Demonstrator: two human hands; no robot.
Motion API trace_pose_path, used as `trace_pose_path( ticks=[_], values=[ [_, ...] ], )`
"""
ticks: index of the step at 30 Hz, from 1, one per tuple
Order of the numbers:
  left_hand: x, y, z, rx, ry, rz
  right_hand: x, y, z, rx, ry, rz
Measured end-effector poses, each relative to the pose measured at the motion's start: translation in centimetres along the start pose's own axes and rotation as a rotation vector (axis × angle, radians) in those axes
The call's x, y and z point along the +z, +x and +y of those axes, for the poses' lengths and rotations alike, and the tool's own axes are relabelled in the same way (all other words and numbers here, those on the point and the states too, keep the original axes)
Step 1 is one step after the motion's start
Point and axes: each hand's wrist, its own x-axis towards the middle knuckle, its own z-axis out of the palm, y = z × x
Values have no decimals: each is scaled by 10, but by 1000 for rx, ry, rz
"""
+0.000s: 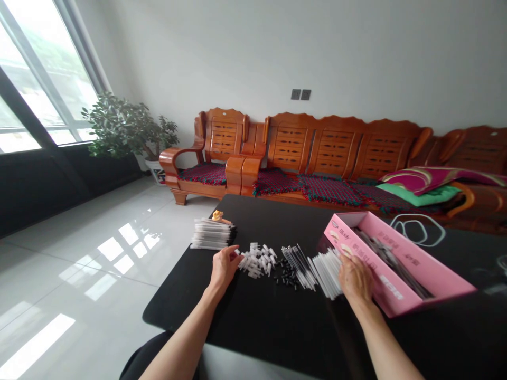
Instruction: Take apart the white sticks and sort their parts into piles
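Note:
My left hand (224,265) rests on the black table (261,322), fingers curled at the left edge of a pile of small white caps (258,260). Whether they pinch one I cannot make out. My right hand (355,278) lies palm down on a fan of thin white tubes (325,268), fingers bent over them, beside the pink box (425,270). Between the hands lie small black pieces (285,273) and a bundle of thin black-and-white sticks (298,259). A neat stack of white tubes (212,234) sits further left at the table's edge.
The pink box holds several dark sticks (390,259). A small orange object (217,215) sits behind the stack. Wooden chairs and a bench (317,153) with cushions stand behind the table. A potted plant (127,126) is by the window, and glossy white floor lies to the left.

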Motion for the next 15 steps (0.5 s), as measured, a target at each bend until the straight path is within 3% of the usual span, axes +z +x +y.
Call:
trace_pose_path(
  ticks=[4,6,7,8,11,12,15],
  values=[
    [-10,-3,18,40,-4,64,-7,2,-2,10,1,-10],
    [-14,-17,30,99,-45,83,-12,2,-4,18,-3,-19],
    [-14,-30,35,113,-100,27,-14,2,-6,27,-1,-18],
    [-12,-47,39,120,-177,-112,-16,2,-8,38,6,-10],
    [6,-110,41,176,-405,-831,-24,2,-16,57,72,56],
    [14,-133,39,181,-412,-917,-28,2,-20,55,109,88],
    [35,-192,30,178,-404,-1014,-44,-5,-37,16,251,167]
  ],
)
